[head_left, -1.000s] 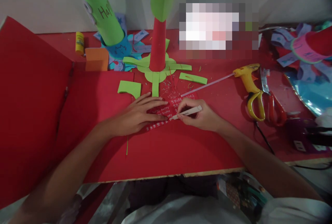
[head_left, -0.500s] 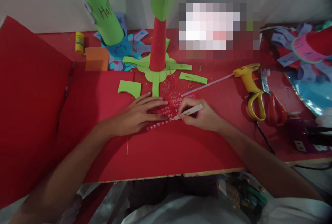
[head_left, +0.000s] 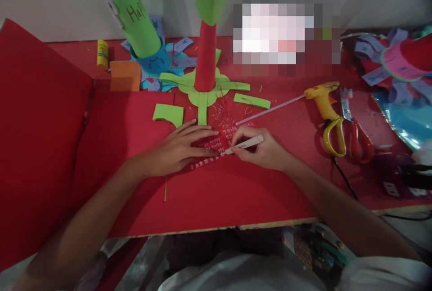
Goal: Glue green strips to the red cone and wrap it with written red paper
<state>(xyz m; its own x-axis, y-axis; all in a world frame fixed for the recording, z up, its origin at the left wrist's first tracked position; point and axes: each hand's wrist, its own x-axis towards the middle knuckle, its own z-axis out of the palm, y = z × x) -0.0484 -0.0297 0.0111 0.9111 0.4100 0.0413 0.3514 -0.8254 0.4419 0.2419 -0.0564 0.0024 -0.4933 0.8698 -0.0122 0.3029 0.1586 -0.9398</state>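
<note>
My right hand [head_left: 254,147] is closed round a white marker pen [head_left: 249,142], its tip touching a piece of red paper [head_left: 216,140] near the lower edge. White lettering and a row of small white stars cover this paper. Flat across its left part lies my left hand [head_left: 184,147], fingers spread. Just beyond the hands stands a red paper cone [head_left: 205,64] with light-green leaf shapes on top, on a green scalloped base [head_left: 189,86] with strips sticking out. A green strip [head_left: 202,113] reaches down to my left fingers, and a green offcut [head_left: 168,114] is beside them.
To the right are a yellow glue gun [head_left: 320,97] with a long glue stick and scissors [head_left: 361,140] with red and yellow handles. A glue stick tube [head_left: 102,55], an orange paper [head_left: 125,76] and a green tube [head_left: 135,16] stand at the back left. A red board [head_left: 37,138] rises at left.
Both hands keep almost the same place. The pen tip has shifted very slightly to the left along the star row.
</note>
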